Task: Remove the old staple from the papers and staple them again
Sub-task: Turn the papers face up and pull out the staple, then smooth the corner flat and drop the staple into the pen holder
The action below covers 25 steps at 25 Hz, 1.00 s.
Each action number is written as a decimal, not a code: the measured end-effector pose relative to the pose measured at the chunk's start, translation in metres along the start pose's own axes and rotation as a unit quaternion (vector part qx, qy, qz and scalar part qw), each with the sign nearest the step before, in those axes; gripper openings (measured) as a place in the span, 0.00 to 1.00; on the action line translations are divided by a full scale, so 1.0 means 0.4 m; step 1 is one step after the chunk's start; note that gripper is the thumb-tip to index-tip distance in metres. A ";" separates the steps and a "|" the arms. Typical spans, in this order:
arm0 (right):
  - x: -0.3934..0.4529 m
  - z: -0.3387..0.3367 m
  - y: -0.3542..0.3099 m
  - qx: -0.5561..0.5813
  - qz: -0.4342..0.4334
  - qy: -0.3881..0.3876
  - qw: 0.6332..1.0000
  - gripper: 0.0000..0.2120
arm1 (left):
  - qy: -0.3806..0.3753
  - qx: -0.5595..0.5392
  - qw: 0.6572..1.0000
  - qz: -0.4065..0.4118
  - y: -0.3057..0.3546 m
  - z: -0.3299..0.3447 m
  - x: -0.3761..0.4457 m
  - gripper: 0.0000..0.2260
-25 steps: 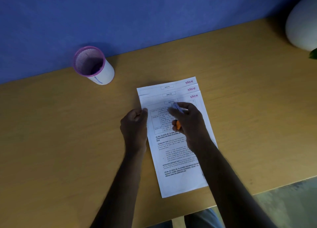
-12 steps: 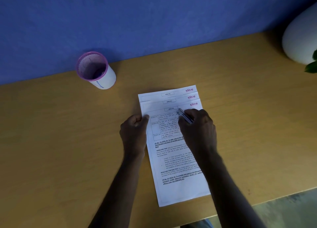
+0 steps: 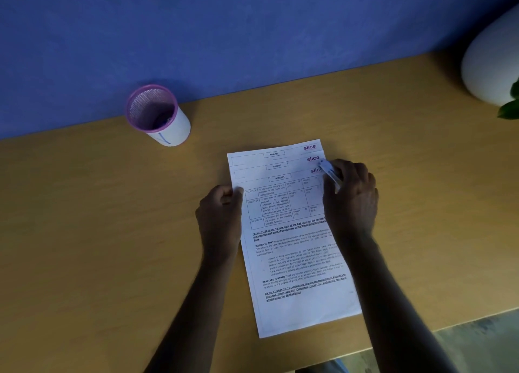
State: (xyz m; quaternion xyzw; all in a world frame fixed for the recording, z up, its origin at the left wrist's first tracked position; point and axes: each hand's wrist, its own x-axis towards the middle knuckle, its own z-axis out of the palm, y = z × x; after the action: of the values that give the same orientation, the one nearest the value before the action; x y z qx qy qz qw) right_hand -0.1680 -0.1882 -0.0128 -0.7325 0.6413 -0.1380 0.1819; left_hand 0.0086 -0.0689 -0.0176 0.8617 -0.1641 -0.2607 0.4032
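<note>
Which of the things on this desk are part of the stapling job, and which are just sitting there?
In the job:
papers
stapler in the right hand
left hand gripping the papers' edge

Lying about:
pen cup
white vase
leaf

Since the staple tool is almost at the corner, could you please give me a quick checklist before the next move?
1. Papers flat on the desk: ok.
2. Left hand grips the papers' left edge: ok.
3. Right hand holds the small white tool: ok.
4. Tool tip at the top right corner: ok.
5. Sheets squared: not ok, top edges staggered.
6. Old staple located: cannot tell.
</note>
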 end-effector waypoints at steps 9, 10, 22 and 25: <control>0.015 0.032 0.054 -0.020 -0.023 -0.011 0.999 0.17 | 0.022 0.186 0.978 0.087 -0.012 0.004 0.011 0.11; 0.013 0.034 0.055 -0.017 -0.021 -0.010 1.000 0.18 | 0.023 0.192 0.977 0.085 -0.012 0.004 0.010 0.12; -0.202 0.139 -0.023 -0.042 -0.186 -0.137 0.972 0.38 | 0.028 0.222 0.971 0.090 -0.020 0.011 0.007 0.11; -0.214 0.153 -0.033 -0.056 -0.213 -0.126 0.967 0.39 | 0.036 0.229 0.968 0.096 -0.023 0.015 0.006 0.11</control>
State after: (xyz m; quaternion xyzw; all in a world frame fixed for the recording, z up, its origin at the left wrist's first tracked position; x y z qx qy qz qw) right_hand -0.1416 -0.0966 -0.0593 -0.8728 0.4487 -0.0442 0.1868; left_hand 0.0077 -0.0681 -0.0288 0.9199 -0.2870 -0.1452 0.2244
